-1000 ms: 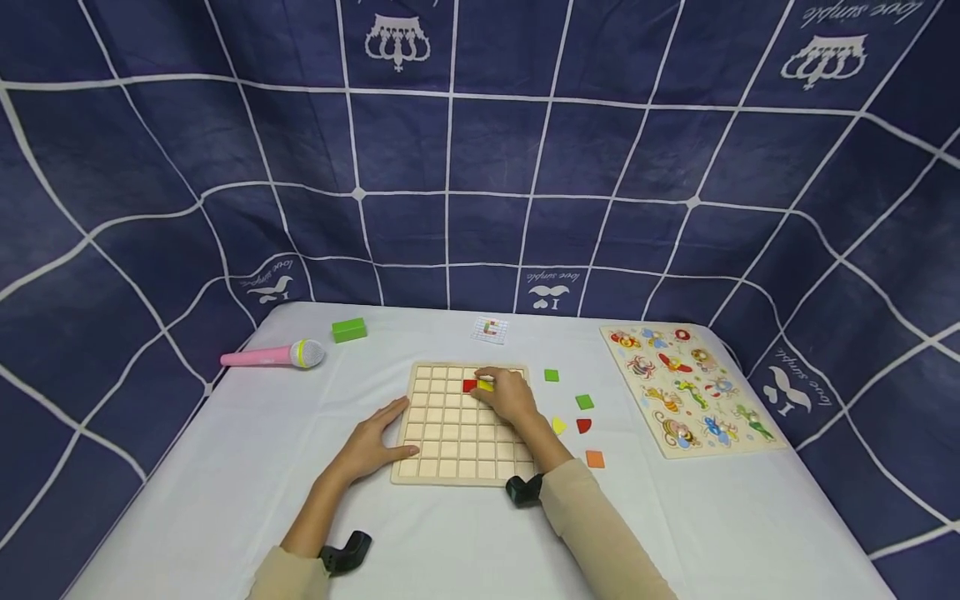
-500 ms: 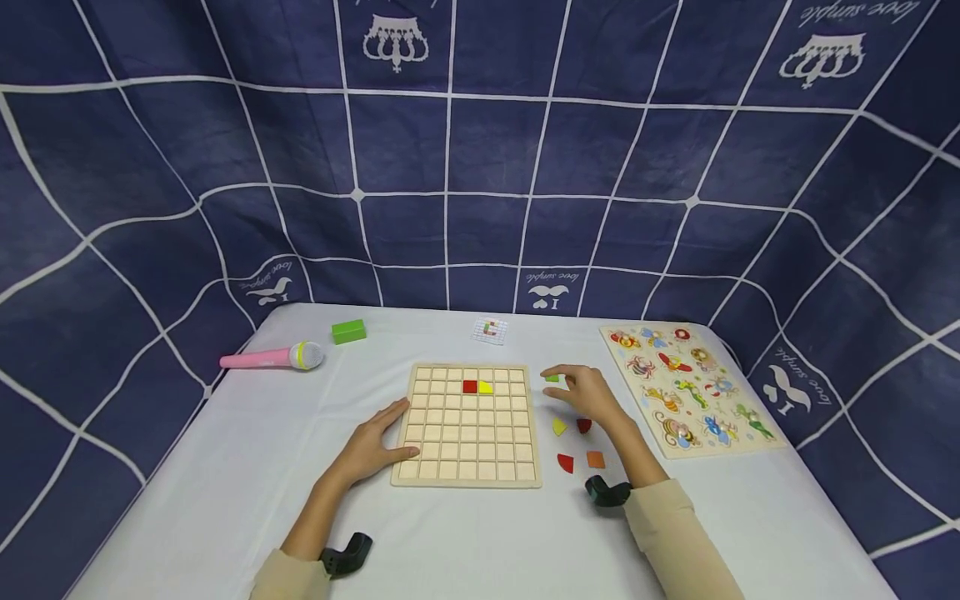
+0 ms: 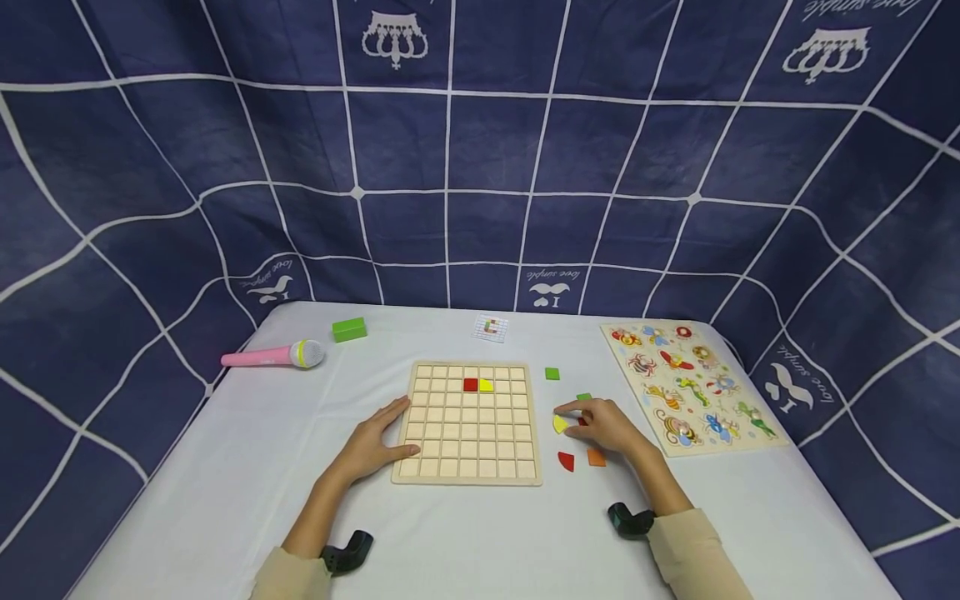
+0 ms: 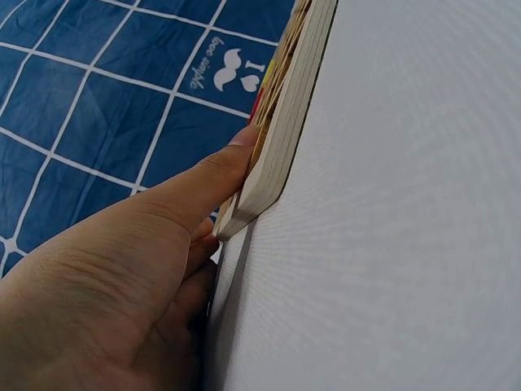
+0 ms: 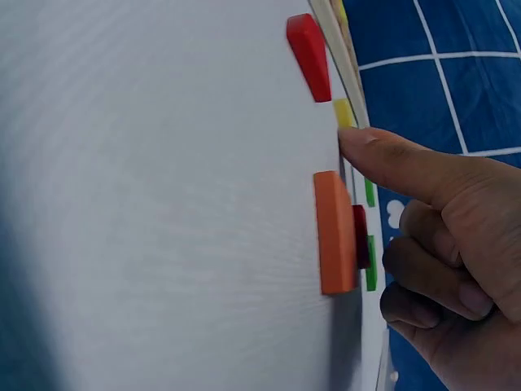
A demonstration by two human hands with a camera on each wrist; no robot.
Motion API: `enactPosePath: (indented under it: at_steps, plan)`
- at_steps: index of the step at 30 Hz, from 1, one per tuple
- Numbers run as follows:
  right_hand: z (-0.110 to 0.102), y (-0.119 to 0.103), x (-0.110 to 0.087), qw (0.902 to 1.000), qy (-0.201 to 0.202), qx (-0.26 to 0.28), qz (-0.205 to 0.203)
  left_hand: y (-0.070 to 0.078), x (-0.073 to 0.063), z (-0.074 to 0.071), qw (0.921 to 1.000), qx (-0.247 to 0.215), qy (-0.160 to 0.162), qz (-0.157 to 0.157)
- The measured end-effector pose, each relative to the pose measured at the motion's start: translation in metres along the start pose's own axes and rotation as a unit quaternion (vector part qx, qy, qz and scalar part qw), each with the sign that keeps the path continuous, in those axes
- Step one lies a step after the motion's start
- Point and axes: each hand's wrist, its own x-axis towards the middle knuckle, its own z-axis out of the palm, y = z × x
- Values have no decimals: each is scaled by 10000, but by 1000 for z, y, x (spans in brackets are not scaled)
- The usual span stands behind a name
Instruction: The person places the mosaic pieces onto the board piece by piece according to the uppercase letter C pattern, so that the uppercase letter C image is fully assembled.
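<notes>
A wooden grid board (image 3: 468, 482) lies flat on the white table. My left hand (image 3: 365, 447) rests at its left side, fingers fairly straight, with the thumb (image 4: 220, 175) touching the near left corner. In the board's second row from the back, a red square (image 3: 470, 384) sits beside a yellow piece (image 3: 487, 385) with one rounded corner. Right of the board, my right hand (image 3: 607, 426) has thumb and index finger around a yellow quarter-circle piece (image 3: 559, 425); its other fingers are curled in the right wrist view. A dark red piece (image 5: 361, 236) is partly hidden by this hand.
Nearby lie a red quarter-circle (image 3: 566, 461), an orange square (image 3: 596, 457) and two green squares, one farther back (image 3: 552, 374). Behind the board is a pattern card (image 3: 491, 328). A pink microphone (image 3: 273, 356) and green block (image 3: 348, 330) lie left, an insect puzzle (image 3: 693, 387) right.
My right hand left the yellow piece in the grid, moved right to near the far green square, then came nearer, to the loose yellow quarter-circle piece. The left hand stays put.
</notes>
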Motion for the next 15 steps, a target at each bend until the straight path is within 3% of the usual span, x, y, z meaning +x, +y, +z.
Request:
enactPosePath:
  at_steps: [8, 15]
  plan:
    - [3, 1, 1, 9995, 254, -133, 109, -1, 1, 0, 10000, 37, -44, 29]
    - [3, -11, 11, 9956, 859, -366, -62, 2, 1, 0, 10000, 22, -65, -39]
